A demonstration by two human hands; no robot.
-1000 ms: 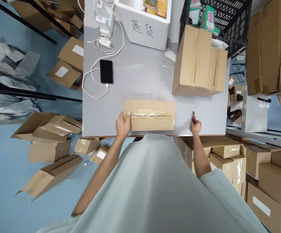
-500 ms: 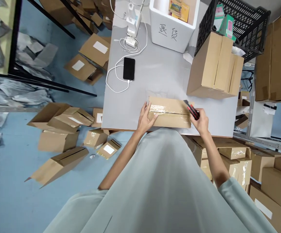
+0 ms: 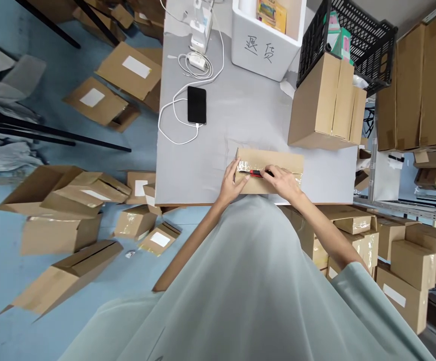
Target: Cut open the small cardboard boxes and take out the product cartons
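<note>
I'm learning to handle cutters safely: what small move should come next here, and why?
Probably draw the red-and-black box cutter rightward along the seam: the right hand holds it over the brown cardboard box, lengthwise with the shiny clear tape, and its tip points toward the left hand, so moving away seems safer.

This looks like a parcel-handling room, such as a storeroom or small warehouse that deals with returns: a white tub point(image 3: 265, 55) on the grey worktable point(image 3: 248, 113) is hand-lettered 退货, "returned goods". Stacked brown cartons point(image 3: 411, 263), some with white labels or shiny tape, crowd the right side. At the left, opened boxes point(image 3: 61, 190) lie about the blue floor point(image 3: 90, 286), near heaped greyish plastic packages point(image 3: 10, 155), and a taped carton point(image 3: 272, 156) lies on the worktable.
</note>
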